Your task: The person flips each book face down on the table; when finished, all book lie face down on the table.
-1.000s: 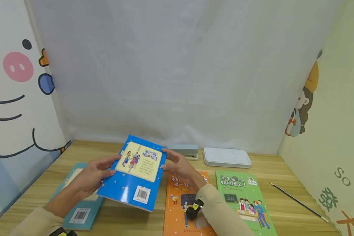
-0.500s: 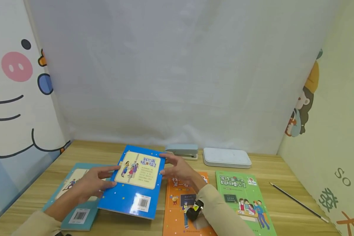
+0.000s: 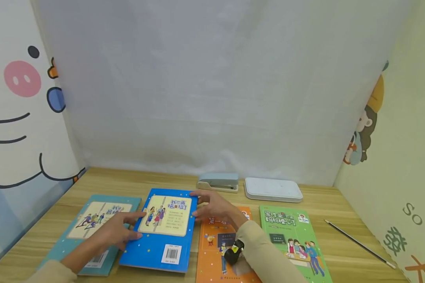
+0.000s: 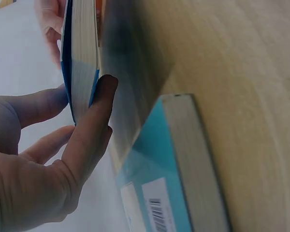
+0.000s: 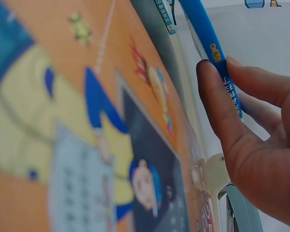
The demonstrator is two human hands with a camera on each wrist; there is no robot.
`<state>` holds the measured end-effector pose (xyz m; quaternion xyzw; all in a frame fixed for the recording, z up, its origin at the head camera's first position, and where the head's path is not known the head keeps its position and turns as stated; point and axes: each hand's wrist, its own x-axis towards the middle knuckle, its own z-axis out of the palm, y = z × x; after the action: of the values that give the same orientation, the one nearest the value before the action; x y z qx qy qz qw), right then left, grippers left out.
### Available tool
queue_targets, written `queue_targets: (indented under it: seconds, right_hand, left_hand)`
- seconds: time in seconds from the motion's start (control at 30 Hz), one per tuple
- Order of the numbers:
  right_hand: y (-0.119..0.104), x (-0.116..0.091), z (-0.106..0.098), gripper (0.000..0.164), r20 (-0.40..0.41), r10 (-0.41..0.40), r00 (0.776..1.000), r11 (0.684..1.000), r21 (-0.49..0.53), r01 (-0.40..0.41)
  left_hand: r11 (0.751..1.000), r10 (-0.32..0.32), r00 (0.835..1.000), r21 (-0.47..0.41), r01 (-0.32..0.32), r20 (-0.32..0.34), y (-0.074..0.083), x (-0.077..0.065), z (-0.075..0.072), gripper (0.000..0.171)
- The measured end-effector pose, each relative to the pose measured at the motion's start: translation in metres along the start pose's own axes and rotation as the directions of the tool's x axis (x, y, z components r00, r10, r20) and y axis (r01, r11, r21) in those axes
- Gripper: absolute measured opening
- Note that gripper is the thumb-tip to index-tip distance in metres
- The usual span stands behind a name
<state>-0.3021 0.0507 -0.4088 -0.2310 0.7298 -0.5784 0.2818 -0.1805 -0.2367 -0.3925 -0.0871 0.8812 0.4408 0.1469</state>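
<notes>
A blue paperback book (image 3: 152,251) with its back cover and barcode up is held low over the table, between a teal book and an orange book. My left hand (image 3: 115,232) pinches its left edge; in the left wrist view, thumb and fingers lie on both sides of the page block (image 4: 84,43). At the upper right edge, my right hand (image 3: 214,206) grips the spine (image 5: 215,53) between thumb and fingers. Beneath my left hand lies the teal book (image 3: 65,247), partly covered by it. The orange book (image 3: 207,271) lies under my right forearm, which hides part of its cover.
Right of the orange book lies a green book (image 3: 279,230). A stapler (image 3: 217,181) and a white case (image 3: 272,189) stand near the back curtain. A pencil (image 3: 359,243) lies at the right. Printed side walls flank the wooden table (image 3: 117,179).
The blue book has come down toward the table and turned more upright in view, both hands moving down with it. More of the teal book's cover and the stapler now shows.
</notes>
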Motion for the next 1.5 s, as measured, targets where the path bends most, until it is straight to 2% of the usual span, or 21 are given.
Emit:
queue_targets:
  seconds: [0.17,0.33,0.5,0.8,1.03,1.3,1.5]
  right_hand:
    - [-0.001,0.002,0.005,0.062,-0.011,0.035,0.999,0.998,-0.052,-0.035]
    - [-0.003,0.006,0.010,0.061,-0.018,0.071,0.997,0.990,-0.124,-0.072]
    - [-0.004,0.009,0.015,0.061,-0.025,0.113,0.993,0.985,-0.125,-0.115]
    - [-0.008,0.010,0.022,0.062,-0.029,0.131,0.991,0.974,-0.181,-0.134]
    - [-0.011,0.013,0.024,0.063,-0.064,0.151,0.986,0.966,-0.203,-0.161]
    - [-0.012,0.015,0.027,0.063,-0.118,0.156,0.981,0.957,-0.226,-0.180]
    - [-0.014,0.015,0.031,0.063,-0.154,0.153,0.976,0.954,-0.235,-0.187]
  left_hand:
    - [1.000,-0.016,1.000,-0.014,0.016,0.017,-0.005,0.001,0.003,0.067]
    - [0.999,-0.021,1.000,0.039,0.020,0.022,-0.007,0.001,0.005,0.065]
    - [0.995,-0.037,0.999,0.094,0.035,0.017,-0.006,0.000,0.005,0.063]
    - [0.978,0.008,0.999,0.206,-0.016,0.038,-0.002,-0.002,0.006,0.060]
    - [0.953,0.059,0.998,0.295,-0.065,0.029,0.002,-0.001,0.007,0.056]
    - [0.925,0.075,0.997,0.375,-0.067,-0.008,0.006,-0.004,0.011,0.053]
    - [0.882,0.095,0.995,0.464,-0.076,-0.018,0.013,-0.009,0.017,0.051]
